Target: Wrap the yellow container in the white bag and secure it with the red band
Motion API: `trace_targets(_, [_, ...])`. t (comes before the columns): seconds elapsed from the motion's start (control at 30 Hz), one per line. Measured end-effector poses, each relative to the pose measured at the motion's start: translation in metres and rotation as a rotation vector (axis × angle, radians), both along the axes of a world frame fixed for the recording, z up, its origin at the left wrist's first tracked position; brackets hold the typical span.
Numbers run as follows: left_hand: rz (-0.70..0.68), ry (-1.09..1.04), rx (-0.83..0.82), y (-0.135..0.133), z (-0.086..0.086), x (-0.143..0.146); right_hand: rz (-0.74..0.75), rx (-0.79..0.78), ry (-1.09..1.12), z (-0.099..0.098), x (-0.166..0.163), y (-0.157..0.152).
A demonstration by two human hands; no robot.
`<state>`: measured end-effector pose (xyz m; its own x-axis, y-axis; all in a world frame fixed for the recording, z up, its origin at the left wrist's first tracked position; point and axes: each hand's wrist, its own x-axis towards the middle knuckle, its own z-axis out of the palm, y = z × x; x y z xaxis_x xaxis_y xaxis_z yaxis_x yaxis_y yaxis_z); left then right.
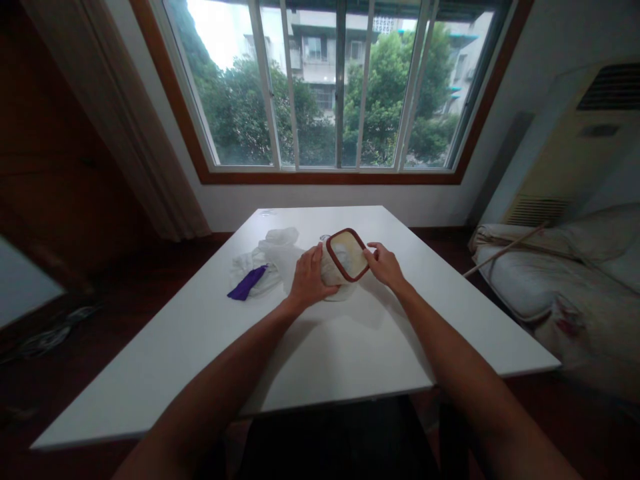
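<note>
A small cream basket-like container [329,267] with a rounded-square brown rim is tilted over the table, its opening facing up and towards me. Something pale and whitish shows inside it, too blurred to name. My left hand [309,280] is closed round the container's left side, thumb at the front. At the right, my right hand [386,264] pinches the brown rim between thumb and fingers. To the left of my left hand lies a crumpled white translucent bag [278,251], with a folded purple cloth [247,283] on its near side.
The white table [345,360] stretches out before me, narrowing towards the window [330,120]. A small dark-lined item [325,237] lies just behind the container. Right of the table, a stick [505,249] rests against a pale covered heap [575,300]. A curtain [135,127] hangs at the left.
</note>
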<state>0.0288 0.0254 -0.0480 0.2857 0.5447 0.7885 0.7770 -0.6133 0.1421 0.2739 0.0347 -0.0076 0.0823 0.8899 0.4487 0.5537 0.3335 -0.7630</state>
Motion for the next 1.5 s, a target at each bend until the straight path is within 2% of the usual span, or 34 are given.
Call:
trace_targets(0.07, [0.018,-0.008,-0.002,-0.001,0.003,0.0,-0.082,0.129,-0.088,0.01,-0.004,-0.011])
trace_targets(0.1, [0.025,-0.015,-0.003,-0.001,0.003,-0.001,-0.047,0.18,-0.108,0.014,-0.007,-0.018])
trace_targets(0.23, [0.042,-0.03,-0.004,0.001,0.003,-0.001,0.285,0.329,-0.174,0.025,-0.022,-0.041])
trace_targets(0.33, [0.042,-0.042,-0.003,0.004,0.002,-0.002,0.39,0.353,-0.287,0.024,-0.03,-0.049])
trace_targets(0.43, [0.042,-0.053,-0.012,0.005,0.001,-0.003,0.403,0.354,-0.349,0.021,-0.032,-0.049])
trace_targets(0.63, [0.019,-0.037,-0.014,0.004,0.004,-0.003,0.426,0.388,-0.334,0.016,-0.031,-0.046])
trace_targets(0.83, [0.016,-0.065,-0.024,0.005,0.003,-0.002,0.369,0.562,-0.224,0.02,-0.024,-0.046])
trace_targets(1.0, [0.027,-0.073,-0.058,0.004,0.003,-0.001,0.259,0.656,-0.077,0.026,-0.011,-0.045])
trace_targets(1.3, [0.037,-0.084,-0.043,0.007,-0.001,-0.006,-0.037,0.648,0.076,0.03,0.015,-0.03])
trace_targets(1.4, [0.035,-0.093,-0.03,0.007,-0.001,-0.008,-0.126,0.635,-0.017,0.026,0.035,-0.016])
trace_targets(1.5, [0.03,-0.12,-0.043,0.006,-0.001,-0.008,-0.178,0.502,-0.156,0.011,0.058,0.004])
